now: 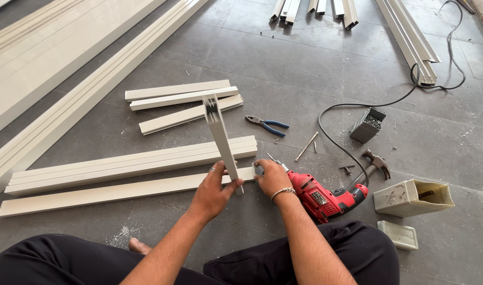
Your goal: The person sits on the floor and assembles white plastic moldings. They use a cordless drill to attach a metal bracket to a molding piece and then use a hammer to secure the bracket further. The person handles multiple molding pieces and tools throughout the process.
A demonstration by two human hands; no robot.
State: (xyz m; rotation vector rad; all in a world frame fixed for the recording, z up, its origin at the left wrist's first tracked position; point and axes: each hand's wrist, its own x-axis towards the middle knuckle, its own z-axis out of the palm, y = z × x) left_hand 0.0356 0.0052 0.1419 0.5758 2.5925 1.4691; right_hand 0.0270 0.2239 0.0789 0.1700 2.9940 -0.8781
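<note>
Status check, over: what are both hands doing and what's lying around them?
Left hand grips short white profile piece, tilted upward. Right hand rests on long profile's end. Red drill beside right wrist.

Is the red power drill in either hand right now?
No. The red power drill lies on the grey floor beside the right hand, while the left hand holds an upright short white profile piece.

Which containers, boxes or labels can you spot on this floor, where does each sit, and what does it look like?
Screw box: small grey open carton right of the pliers, screws inside.
Cream tub: open rectangular container at right, beside the hammer.
Cream lid: flat rectangle below the tub.
Drill label: small pale plate on the red drill, under the right hand.
</note>
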